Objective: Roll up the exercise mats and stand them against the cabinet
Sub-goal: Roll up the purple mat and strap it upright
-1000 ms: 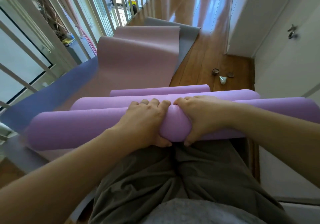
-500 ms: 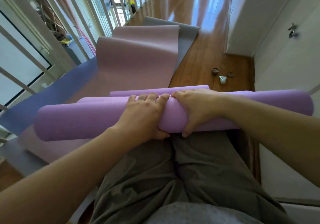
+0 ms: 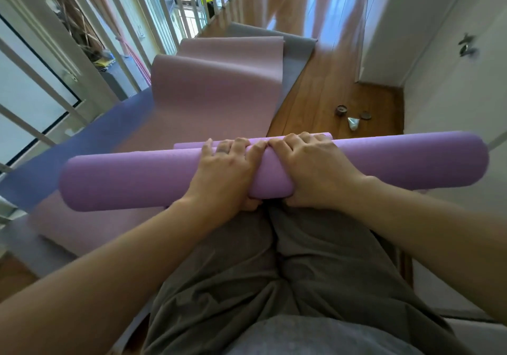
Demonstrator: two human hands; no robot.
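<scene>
Right now, just past the grey trousers (image 3: pixel 247 272), the person is clamping both hands side by side on the middle of the purple roll (image 3: pixel 131 181). The left hand (image 3: pixel 225 170) and the right hand (image 3: pixel 312 170) are nearly touching, with fingers curling over the top and thumbs tucking underneath. The roll is lying crosswise over the near end of the pink mat (image 3: pixel 214 94), which is stretching flat toward the far railing (image 3: pixel 170 11), overlapping a blue mat (image 3: pixel 82 146) and a grey mat (image 3: pixel 299 50). To my eye the roll's ends are getting little pressure. Spreading the hands wider and pushing evenly would be keeping it tight and square.
</scene>
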